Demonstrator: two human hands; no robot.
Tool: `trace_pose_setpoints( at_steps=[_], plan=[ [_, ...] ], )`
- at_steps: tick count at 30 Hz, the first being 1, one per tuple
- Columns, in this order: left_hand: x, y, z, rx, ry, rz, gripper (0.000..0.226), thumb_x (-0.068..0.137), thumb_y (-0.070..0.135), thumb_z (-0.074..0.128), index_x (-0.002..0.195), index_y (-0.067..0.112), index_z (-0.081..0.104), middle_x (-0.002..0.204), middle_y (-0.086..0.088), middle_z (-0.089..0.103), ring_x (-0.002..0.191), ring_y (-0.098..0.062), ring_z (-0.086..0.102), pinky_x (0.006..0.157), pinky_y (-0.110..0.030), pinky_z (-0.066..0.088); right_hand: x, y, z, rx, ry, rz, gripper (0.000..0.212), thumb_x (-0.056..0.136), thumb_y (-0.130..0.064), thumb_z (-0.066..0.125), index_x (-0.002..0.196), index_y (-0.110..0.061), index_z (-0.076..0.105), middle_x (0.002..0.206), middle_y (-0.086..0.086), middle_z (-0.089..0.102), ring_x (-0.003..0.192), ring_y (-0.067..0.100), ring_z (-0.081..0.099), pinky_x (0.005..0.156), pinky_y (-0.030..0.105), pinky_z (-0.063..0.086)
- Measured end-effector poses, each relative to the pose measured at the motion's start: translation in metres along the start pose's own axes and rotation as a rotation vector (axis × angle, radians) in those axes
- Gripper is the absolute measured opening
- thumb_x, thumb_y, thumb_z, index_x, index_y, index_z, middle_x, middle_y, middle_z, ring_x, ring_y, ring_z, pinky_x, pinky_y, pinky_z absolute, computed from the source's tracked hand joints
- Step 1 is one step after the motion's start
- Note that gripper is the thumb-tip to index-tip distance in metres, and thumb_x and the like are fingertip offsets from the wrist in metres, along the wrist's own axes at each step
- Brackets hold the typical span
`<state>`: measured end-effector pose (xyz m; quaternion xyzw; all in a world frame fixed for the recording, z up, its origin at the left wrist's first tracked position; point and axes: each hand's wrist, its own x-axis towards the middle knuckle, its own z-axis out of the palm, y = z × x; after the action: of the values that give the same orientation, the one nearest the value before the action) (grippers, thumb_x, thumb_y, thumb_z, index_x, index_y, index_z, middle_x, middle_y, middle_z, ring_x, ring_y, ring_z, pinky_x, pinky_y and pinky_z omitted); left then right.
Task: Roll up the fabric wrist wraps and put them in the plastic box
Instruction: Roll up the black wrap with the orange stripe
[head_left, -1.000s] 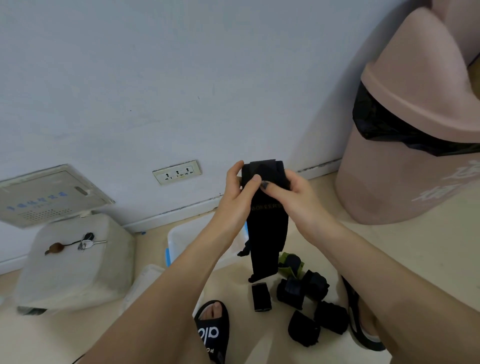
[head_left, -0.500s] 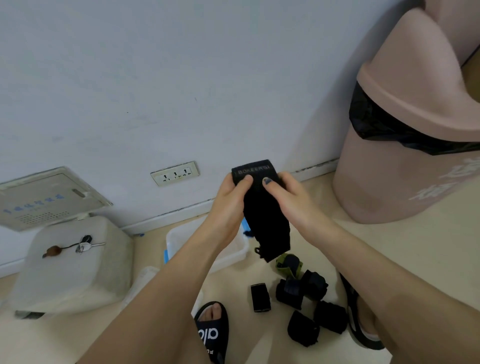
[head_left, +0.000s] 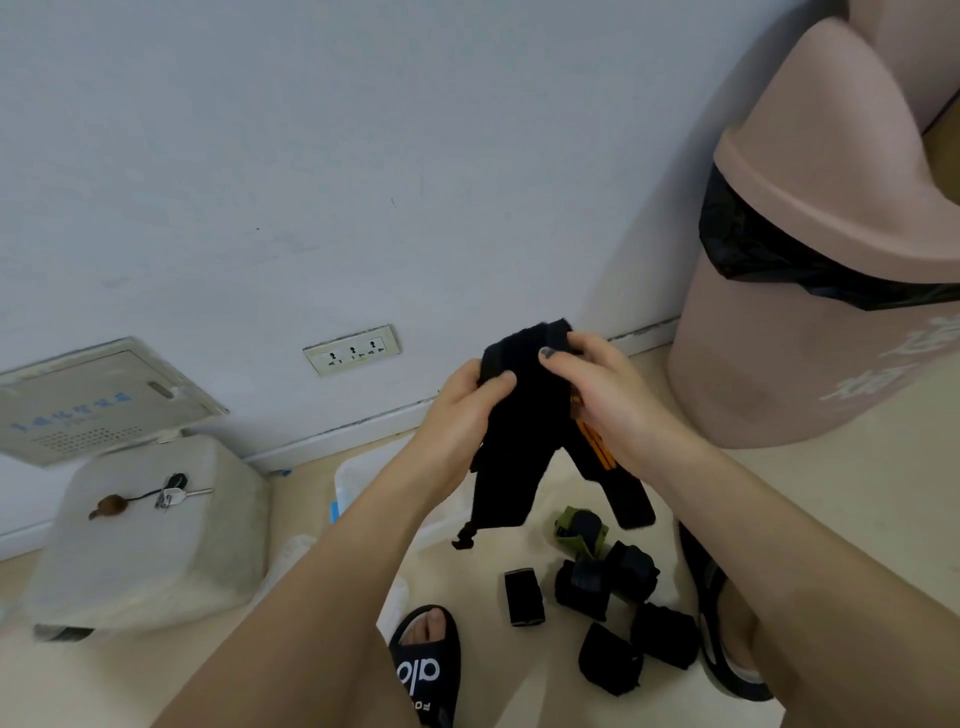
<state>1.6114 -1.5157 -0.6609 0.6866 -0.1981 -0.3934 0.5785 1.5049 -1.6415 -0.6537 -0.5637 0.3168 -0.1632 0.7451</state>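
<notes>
I have the black wrist wrap (head_left: 519, 436) up in front of me at chest height, over the floor (head_left: 779, 493); my left hand (head_left: 457, 421) grips its left edge with the thumb laid across the front and the fingers curled behind, and my right hand (head_left: 597, 395) pinches the top corner between thumb and forefinger. Half a second ago the wrap hung as a single band with its printed top hem facing me; now the top is turned over and a second tail with orange stripes (head_left: 592, 441) has swung out to the right, so two ends dangle. I read that as the fold that starts the roll, not yet a tight coil; the tails are loose and the thumb loop (head_left: 465, 535) hangs free at the bottom.

The plastic box (head_left: 345, 483) sits on the floor below my left forearm, mostly hidden; I cannot tell what is in it. Several rolled wraps (head_left: 613, 582) lie in a cluster between my sandals (head_left: 426, 665), outside the box; so this wrap needs winding, and those need moving in.
</notes>
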Motion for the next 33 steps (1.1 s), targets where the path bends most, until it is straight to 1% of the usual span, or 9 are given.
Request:
trace_pose_setpoints(
  at_steps=[4, 7, 11, 15, 19, 22, 25, 28, 33],
  plan=[
    [-0.002, 0.002, 0.001, 0.041, 0.01, 0.012, 0.029, 0.107, 0.03, 0.049, 0.133, 0.024, 0.06, 0.119, 0.0, 0.074, 0.11, -0.016, 0.071, 0.087, -0.033, 0.058, -0.001, 0.006, 0.0, -0.084, 0.026, -0.015, 0.017, 0.102, -0.017, 0.062, 0.117, -0.012, 0.067, 0.103, 0.006, 0.078, 0.091, 0.016, 0.077, 0.081, 0.035, 0.062],
    [-0.005, -0.001, -0.001, 0.135, -0.074, 0.031, 0.036, 0.103, 0.022, 0.054, 0.139, 0.031, 0.053, 0.12, 0.008, 0.071, 0.105, -0.005, 0.07, 0.08, -0.02, 0.052, 0.002, 0.005, 0.0, -0.042, 0.079, -0.018, 0.017, 0.1, -0.019, 0.065, 0.115, -0.012, 0.07, 0.099, 0.004, 0.079, 0.093, 0.019, 0.077, 0.078, 0.033, 0.06],
    [-0.005, 0.0, -0.003, 0.05, -0.053, 0.072, 0.034, 0.103, 0.015, 0.058, 0.136, 0.022, 0.059, 0.119, 0.002, 0.074, 0.11, -0.014, 0.072, 0.084, -0.025, 0.056, 0.001, 0.001, -0.001, 0.018, 0.039, 0.031, 0.025, 0.098, -0.022, 0.068, 0.122, -0.017, 0.065, 0.108, 0.005, 0.076, 0.097, 0.02, 0.076, 0.078, 0.033, 0.061],
    [-0.003, 0.003, -0.004, -0.061, 0.052, 0.051, 0.028, 0.102, 0.021, 0.062, 0.129, 0.015, 0.066, 0.113, -0.005, 0.077, 0.108, -0.021, 0.074, 0.085, -0.031, 0.059, -0.002, 0.001, -0.001, -0.052, -0.041, 0.042, 0.038, 0.095, -0.013, 0.069, 0.131, -0.02, 0.058, 0.112, 0.008, 0.075, 0.101, 0.022, 0.075, 0.093, 0.043, 0.06],
    [-0.005, 0.009, -0.004, -0.164, 0.088, -0.035, 0.02, 0.104, 0.02, 0.057, 0.116, 0.006, 0.067, 0.099, -0.006, 0.078, 0.089, -0.012, 0.076, 0.069, -0.023, 0.058, -0.001, 0.002, -0.002, -0.032, -0.005, 0.006, 0.042, 0.093, -0.004, 0.069, 0.13, -0.022, 0.058, 0.113, 0.013, 0.074, 0.105, 0.027, 0.073, 0.096, 0.045, 0.059],
    [-0.006, 0.01, -0.007, -0.136, 0.123, -0.013, 0.015, 0.103, 0.012, 0.056, 0.114, 0.003, 0.062, 0.094, -0.006, 0.071, 0.077, -0.006, 0.073, 0.079, -0.031, 0.063, 0.0, 0.001, -0.004, 0.052, 0.022, 0.008, 0.038, 0.094, -0.003, 0.067, 0.127, -0.02, 0.06, 0.112, 0.016, 0.073, 0.101, 0.027, 0.074, 0.088, 0.039, 0.061],
    [-0.007, 0.009, -0.01, -0.075, 0.148, 0.054, 0.008, 0.1, 0.008, 0.058, 0.108, 0.009, 0.06, 0.088, -0.009, 0.07, 0.079, -0.014, 0.07, 0.087, -0.039, 0.061, 0.002, 0.0, -0.004, 0.094, 0.029, 0.009, 0.032, 0.095, -0.003, 0.066, 0.123, -0.017, 0.063, 0.101, 0.013, 0.074, 0.091, 0.023, 0.074, 0.084, 0.037, 0.061],
    [-0.011, 0.009, -0.01, -0.068, 0.15, 0.119, 0.011, 0.1, 0.007, 0.06, 0.11, 0.011, 0.058, 0.076, -0.004, 0.072, 0.073, -0.016, 0.069, 0.091, -0.039, 0.059, 0.001, -0.001, -0.003, 0.097, 0.036, -0.007, 0.023, 0.096, -0.002, 0.065, 0.114, -0.014, 0.066, 0.093, 0.01, 0.073, 0.086, 0.023, 0.073, 0.083, 0.039, 0.06],
    [-0.011, 0.009, -0.011, -0.064, 0.078, 0.155, 0.021, 0.101, 0.002, 0.053, 0.101, 0.015, 0.069, 0.082, -0.012, 0.071, 0.077, -0.018, 0.067, 0.089, -0.04, 0.056, -0.002, -0.008, -0.008, 0.127, 0.023, -0.012, 0.025, 0.095, 0.0, 0.065, 0.117, -0.012, 0.065, 0.099, 0.011, 0.072, 0.079, 0.017, 0.075, 0.068, 0.028, 0.058]
  ],
)
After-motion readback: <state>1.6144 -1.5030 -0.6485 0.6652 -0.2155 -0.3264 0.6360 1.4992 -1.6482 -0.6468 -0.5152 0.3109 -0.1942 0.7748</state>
